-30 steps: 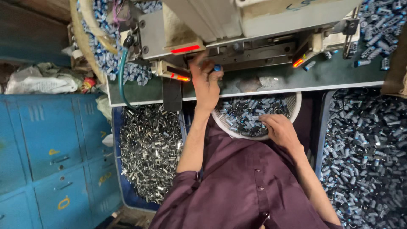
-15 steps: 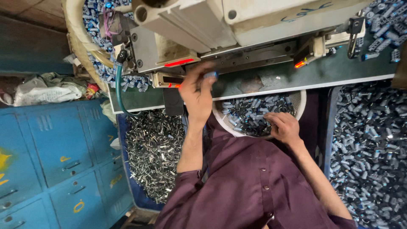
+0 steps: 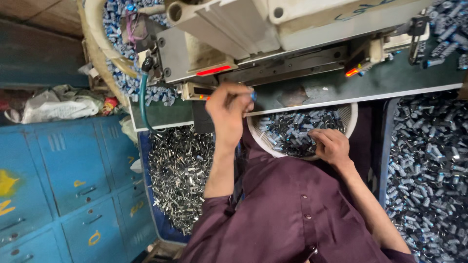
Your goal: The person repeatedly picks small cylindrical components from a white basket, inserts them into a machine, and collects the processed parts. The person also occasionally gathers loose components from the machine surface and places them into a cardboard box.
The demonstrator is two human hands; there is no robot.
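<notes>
My right hand (image 3: 332, 145) rests in the white bowl (image 3: 352, 117) on my lap, fingers curled narrow over the small blue-grey cylinders (image 3: 292, 131). Further up, my left hand (image 3: 228, 109) pinches one blue cylinder (image 3: 253, 95) at the green counter (image 3: 404, 78), under the machine (image 3: 273, 34)

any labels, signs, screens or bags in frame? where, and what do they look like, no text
Red lit strip: on the machine front, above the left hand; a thin glowing bar.
Orange-red indicator: machine front, to the right; small and glowing.
Yellow painted marks: on the blue cabinet drawers, left.
White plastic bag: crumpled, on the cabinet top.
Blue scrawl: on the machine's pale housing, top.
</notes>
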